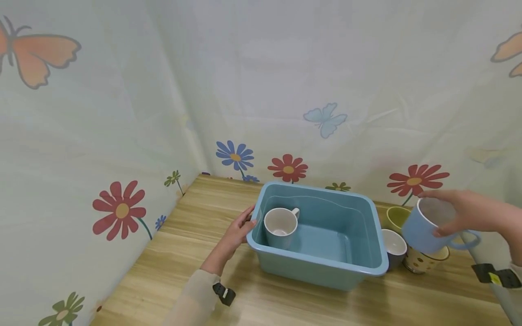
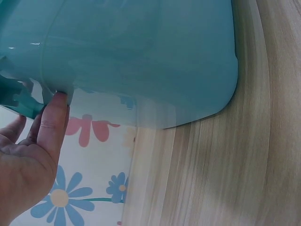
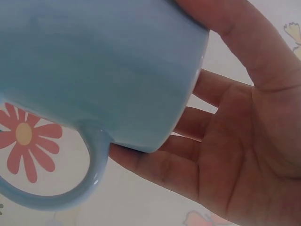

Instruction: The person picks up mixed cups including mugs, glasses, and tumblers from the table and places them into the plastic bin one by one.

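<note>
A rectangular blue-green plastic tub (image 1: 310,271) stands on a wood-grain tabletop (image 1: 163,280), its far rim near a white curtain (image 1: 253,68) printed with flowers and butterflies, its right end just beside a cluster of cups. Wood surface stretches left of the tub to the curtain, and a strip runs along its near side; within, the tub's floor shows from a white ribbed ceramic mug (image 1: 281,224), upright at the left end, across to the right wall. A person's left hand (image 1: 240,226) grips the left rim, thumb over the top and fingers outside. At right, the right hand (image 1: 461,210) holds a light-blue ceramic mug (image 1: 422,231) near its rim, thumb opposite fingers, the mug tilted with its mouth toward the palm and its handle to the right. Five drinking vessels are visible: one in the tub, one held, and three at right, a green round cup (image 1: 395,216), a dark-grey cup with a white interior (image 1: 394,244) and a cream cup with a brown pattern (image 1: 424,261). Whether the held mug touches those three cannot be told.
</note>
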A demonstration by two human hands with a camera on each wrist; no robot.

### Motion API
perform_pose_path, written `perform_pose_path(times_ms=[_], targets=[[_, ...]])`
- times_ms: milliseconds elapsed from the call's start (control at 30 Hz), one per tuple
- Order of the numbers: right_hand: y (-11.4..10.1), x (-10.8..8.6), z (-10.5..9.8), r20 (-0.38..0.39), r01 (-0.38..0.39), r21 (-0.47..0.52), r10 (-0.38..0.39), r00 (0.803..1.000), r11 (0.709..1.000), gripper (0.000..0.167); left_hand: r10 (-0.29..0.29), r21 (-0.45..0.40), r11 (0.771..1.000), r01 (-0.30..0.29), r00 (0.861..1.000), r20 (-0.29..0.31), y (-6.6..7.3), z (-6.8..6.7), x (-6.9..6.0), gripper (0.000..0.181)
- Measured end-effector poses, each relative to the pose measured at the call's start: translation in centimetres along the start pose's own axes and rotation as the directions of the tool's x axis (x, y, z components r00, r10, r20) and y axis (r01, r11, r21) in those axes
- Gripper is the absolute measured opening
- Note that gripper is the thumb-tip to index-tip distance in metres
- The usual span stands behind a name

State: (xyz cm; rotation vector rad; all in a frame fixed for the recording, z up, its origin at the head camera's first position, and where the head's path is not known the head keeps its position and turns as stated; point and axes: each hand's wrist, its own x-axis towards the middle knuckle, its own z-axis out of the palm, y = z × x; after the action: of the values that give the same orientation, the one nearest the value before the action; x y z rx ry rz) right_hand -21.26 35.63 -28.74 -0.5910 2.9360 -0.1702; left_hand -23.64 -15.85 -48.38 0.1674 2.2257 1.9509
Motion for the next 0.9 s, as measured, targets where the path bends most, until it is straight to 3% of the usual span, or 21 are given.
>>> perform_pose_path(times_ms=[267, 633, 900], targets=[[-1.1, 1.4, -0.7, -0.013, 0.045, 0.075, -0.044, 0.999, 0.996, 0.084, -0.001, 0.001, 1.000, 0.001, 1.000, -0.018, 0.1, 0.0, -0.1, 0.061], [-2.4, 2.6, -1.0, -0.034, 0.133, 0.083, -0.130, 0.991, 0.988, 0.083, -0.012, 0.004, 1.000, 0.012, 1.000, 0.002, -0.1, 0.0, -0.2, 0.061], [-3.2, 3.8, -1.5, -0.026, 0.112, 0.036, -0.111, 0.993, 0.993, 0.083, -0.002, 0.007, 1.000, 0.002, 1.000, -0.004, 0.0, 0.0, 0.2, 0.061]])
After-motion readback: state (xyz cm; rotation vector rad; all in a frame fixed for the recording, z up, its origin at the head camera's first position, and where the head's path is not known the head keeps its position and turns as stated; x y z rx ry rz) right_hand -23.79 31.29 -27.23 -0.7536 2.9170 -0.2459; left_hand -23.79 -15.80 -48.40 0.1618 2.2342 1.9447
